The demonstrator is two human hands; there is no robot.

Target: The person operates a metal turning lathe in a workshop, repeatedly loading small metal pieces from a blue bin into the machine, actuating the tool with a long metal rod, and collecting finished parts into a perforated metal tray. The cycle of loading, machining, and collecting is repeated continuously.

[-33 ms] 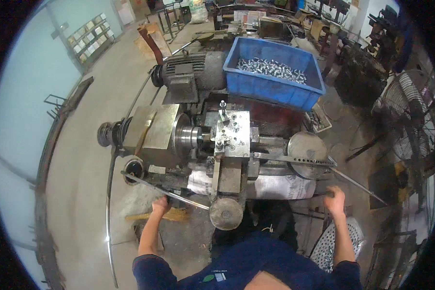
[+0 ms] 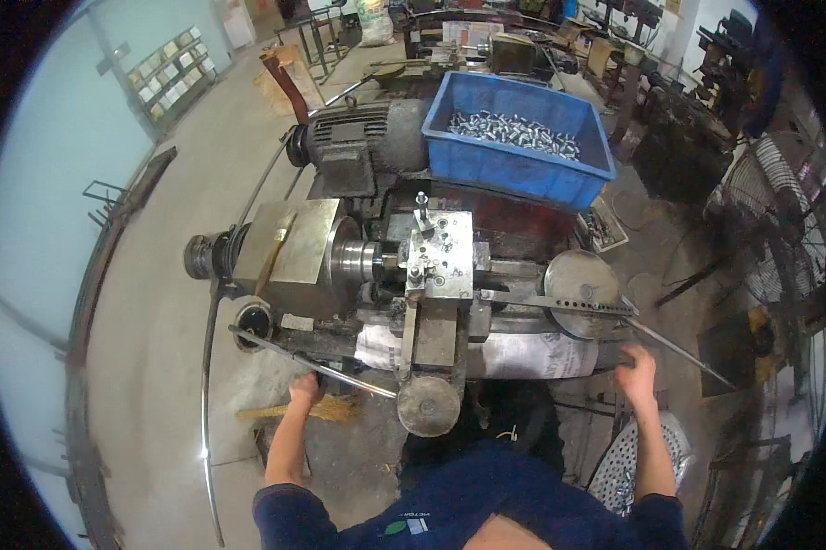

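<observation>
A small lathe-like machine stands in front of me, with a round chuck (image 2: pixel 349 257) on the left and a steel tool block (image 2: pixel 442 257) in the middle. My left hand (image 2: pixel 304 390) is closed under the slanting metal lever (image 2: pixel 344 375), at a dark part I cannot make out. My right hand (image 2: pixel 638 374) has curled fingers at the dark right end of the front tray area, where a pale printed sheet (image 2: pixel 532 356) lies. What its fingers grip is hidden. A round metal disc (image 2: pixel 429 406) sits between my hands; a larger disc (image 2: pixel 583 280) is beyond my right hand.
Behind the machine a blue crate (image 2: pixel 518 170) holds many small shiny metal parts, beside an electric motor (image 2: pixel 367 137). A perforated seat-like metal piece (image 2: pixel 622 463) is by my right forearm. A caged fan (image 2: pixel 766 220) stands at right; a straw broom (image 2: pixel 326 410) lies at left.
My right hand's fingers have shifted slightly upward. My left hand stays in place, and the machine looks the same.
</observation>
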